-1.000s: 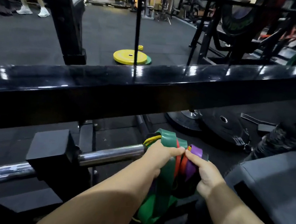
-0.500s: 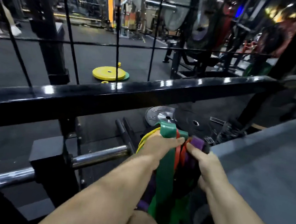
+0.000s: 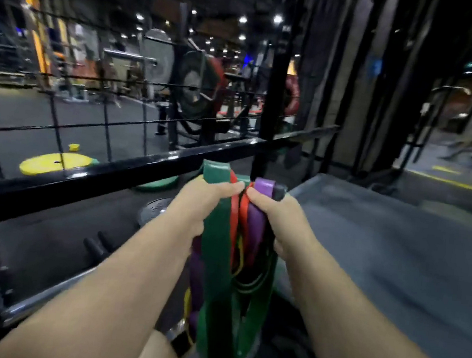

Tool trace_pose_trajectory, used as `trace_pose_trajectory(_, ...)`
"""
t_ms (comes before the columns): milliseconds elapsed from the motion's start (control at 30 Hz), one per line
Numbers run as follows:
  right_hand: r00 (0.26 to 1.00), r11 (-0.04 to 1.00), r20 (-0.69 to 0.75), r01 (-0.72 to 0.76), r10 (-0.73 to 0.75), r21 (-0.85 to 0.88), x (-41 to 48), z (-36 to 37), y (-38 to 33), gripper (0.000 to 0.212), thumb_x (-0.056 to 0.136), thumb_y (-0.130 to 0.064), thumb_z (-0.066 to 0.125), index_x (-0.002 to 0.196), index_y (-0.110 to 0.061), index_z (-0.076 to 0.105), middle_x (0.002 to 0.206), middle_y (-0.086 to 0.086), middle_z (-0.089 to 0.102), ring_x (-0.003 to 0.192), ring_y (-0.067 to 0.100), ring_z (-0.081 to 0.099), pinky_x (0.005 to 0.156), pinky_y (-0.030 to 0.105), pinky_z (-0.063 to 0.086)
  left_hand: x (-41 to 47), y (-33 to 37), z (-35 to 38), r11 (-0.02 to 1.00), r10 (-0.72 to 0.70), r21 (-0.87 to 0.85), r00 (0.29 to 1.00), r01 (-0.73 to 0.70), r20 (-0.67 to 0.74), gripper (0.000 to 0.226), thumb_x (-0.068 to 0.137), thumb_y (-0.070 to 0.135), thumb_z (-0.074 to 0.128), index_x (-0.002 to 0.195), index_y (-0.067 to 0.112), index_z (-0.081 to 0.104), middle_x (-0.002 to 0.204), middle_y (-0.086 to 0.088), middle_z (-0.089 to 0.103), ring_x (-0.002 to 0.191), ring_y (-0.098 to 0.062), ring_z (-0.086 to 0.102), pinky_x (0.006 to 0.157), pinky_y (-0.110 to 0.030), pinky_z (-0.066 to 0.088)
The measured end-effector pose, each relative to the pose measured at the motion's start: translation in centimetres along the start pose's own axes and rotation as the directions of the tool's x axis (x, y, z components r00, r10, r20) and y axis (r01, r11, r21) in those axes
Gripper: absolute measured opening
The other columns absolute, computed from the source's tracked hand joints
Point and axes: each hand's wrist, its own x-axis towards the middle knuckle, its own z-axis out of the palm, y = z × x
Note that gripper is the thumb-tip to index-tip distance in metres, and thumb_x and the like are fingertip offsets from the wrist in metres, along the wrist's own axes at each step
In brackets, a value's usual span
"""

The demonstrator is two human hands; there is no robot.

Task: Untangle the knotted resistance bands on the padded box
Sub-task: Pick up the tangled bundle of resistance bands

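Observation:
A tangled bundle of resistance bands point(image 3: 221, 253) hangs in front of me: a wide green one, red, purple, yellow and black ones. My left hand point(image 3: 197, 201) grips the wide green band near the top of the bundle. My right hand point(image 3: 275, 209) grips the purple and red bands just beside it. The two fists nearly touch. The bands hang down between my forearms, and their lower loops are partly hidden. The grey padded box point(image 3: 396, 254) lies to the right, under my right forearm.
A black steel rail point(image 3: 83, 177) with wire mesh above it crosses in front. Beyond it lie a yellow weight plate point(image 3: 53, 163) and a green plate point(image 3: 158, 183) on the dark floor. A chrome bar point(image 3: 41, 298) runs at lower left. Racks stand behind.
My view has swung up and to the right. Both hands kept their grip and lifted the bundle off the chrome bar's end, toward the padded box.

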Motion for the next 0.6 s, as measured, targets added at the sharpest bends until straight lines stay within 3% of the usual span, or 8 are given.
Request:
trace_pose_trajectory(100, 0.998, 0.999, -0.049, 0.038, -0.038, -0.004, -1.5, -2.8, -3.0, 0.023, 0.085, -0.013, 0.072, 0.104, -0.001, 0.070, 0.094, 0.016, 0.074, 0.081, 0.026, 0.071, 0.071, 0.031, 0.057, -0.7, 2.3, 3.2, 0.997, 0.046, 0.063, 0.997, -0.050, 0.064, 0.010, 0.081, 0.016, 0.075, 0.075, 0.013, 0.068, 0.065, -0.005, 0.071, 0.051, -0.017, 0.067, 0.054, -0.027, 0.055)
trace_pose_trajectory(267, 0.988, 0.999, -0.147, 0.035, -0.037, -0.015, -1.9, -6.3, -7.2, 0.038, 0.079, -0.022, 0.079, 0.105, 0.003, 0.068, 0.089, 0.016, 0.075, 0.080, 0.028, 0.073, 0.072, 0.037, 0.060, 0.1, 5.7, 7.5, 0.990, 0.016, 0.135, 0.991, -0.034, 0.133, 0.016, 0.076, 0.027, 0.080, 0.076, 0.013, 0.071, 0.070, -0.006, 0.073, 0.062, -0.021, 0.070, 0.066, -0.033, 0.059)
trace_pose_trajectory(333, 0.981, 0.998, -0.182, 0.062, -0.062, -0.007, -1.4, -8.0, -8.7, 0.035, 0.079, -0.020, 0.078, 0.104, 0.002, 0.068, 0.090, 0.015, 0.075, 0.081, 0.028, 0.073, 0.077, 0.040, 0.060, 0.8, 7.0, 9.6, 0.991, 0.035, 0.122, 0.988, -0.054, 0.153, 0.014, 0.078, 0.023, 0.078, 0.077, 0.012, 0.070, 0.062, -0.004, 0.071, 0.053, -0.018, 0.068, 0.053, -0.028, 0.057)
trace_pose_trajectory(400, 0.977, 0.995, -0.194, 0.096, -0.094, 0.001, -0.7, -9.8, -10.5, 0.023, 0.082, -0.016, 0.076, 0.100, -0.001, 0.071, 0.089, 0.014, 0.075, 0.082, 0.028, 0.072, 0.077, 0.038, 0.059, 1.7, 8.5, 11.9, 0.988, 0.052, 0.132, 0.984, -0.075, 0.171, 0.021, 0.074, 0.025, 0.081, 0.084, 0.010, 0.071, 0.071, -0.007, 0.073, 0.066, -0.022, 0.071, 0.063, -0.034, 0.059)
trace_pose_trajectory(467, 0.969, 0.992, -0.213, 0.122, -0.127, -0.034, 0.4, -11.7, -12.5, 0.021, 0.082, -0.016, 0.075, 0.097, -0.002, 0.072, 0.088, 0.013, 0.075, 0.081, 0.028, 0.072, 0.076, 0.036, 0.059, 3.2, 10.0, 14.3, 0.981, 0.090, 0.152, 0.979, -0.119, 0.185, 0.052, 0.058, 0.040, 0.089, 0.095, 0.009, 0.072, 0.093, -0.010, 0.074, 0.091, -0.030, 0.070, 0.087, -0.045, 0.055)
trace_pose_trajectory(533, 0.959, 0.985, -0.230, 0.154, -0.167, -0.071, 2.2, -13.7, -14.6, 0.013, 0.084, -0.013, 0.073, 0.093, -0.003, 0.072, 0.080, 0.010, 0.075, 0.071, 0.023, 0.072, 0.068, 0.030, 0.059, 5.5, 11.5, 16.9, 0.975, 0.119, 0.165, 0.975, -0.150, 0.186, 0.109, 0.025, 0.065, 0.089, 0.116, 0.009, 0.065, 0.114, -0.012, 0.069, 0.106, -0.034, 0.065, 0.094, -0.052, 0.049)
trace_pose_trajectory(567, 0.952, 0.982, -0.242, 0.169, -0.186, -0.090, 3.3, -14.7, -15.7, 0.010, 0.085, -0.012, 0.072, 0.091, -0.004, 0.071, 0.076, 0.008, 0.075, 0.066, 0.020, 0.071, 0.063, 0.027, 0.058, 7.1, 12.4, 18.3, 0.974, 0.126, 0.160, 0.972, -0.158, 0.196, 0.127, 0.018, 0.072, 0.086, 0.125, 0.010, 0.059, 0.124, -0.012, 0.064, 0.112, -0.035, 0.061, 0.097, -0.053, 0.047)
trace_pose_trajectory(600, 0.944, 0.976, -0.259, 0.177, -0.204, -0.124, 4.5, -15.9, -17.1, 0.008, 0.085, -0.011, 0.072, 0.090, -0.005, 0.071, 0.072, 0.007, 0.074, 0.063, 0.018, 0.070, 0.059, 0.026, 0.057, 8.1, 13.5, 19.9, 0.974, 0.138, 0.146, 0.967, -0.172, 0.213, 0.128, 0.026, 0.074, 0.084, 0.133, 0.010, 0.053, 0.134, -0.013, 0.057, 0.120, -0.035, 0.056, 0.100, -0.053, 0.044)
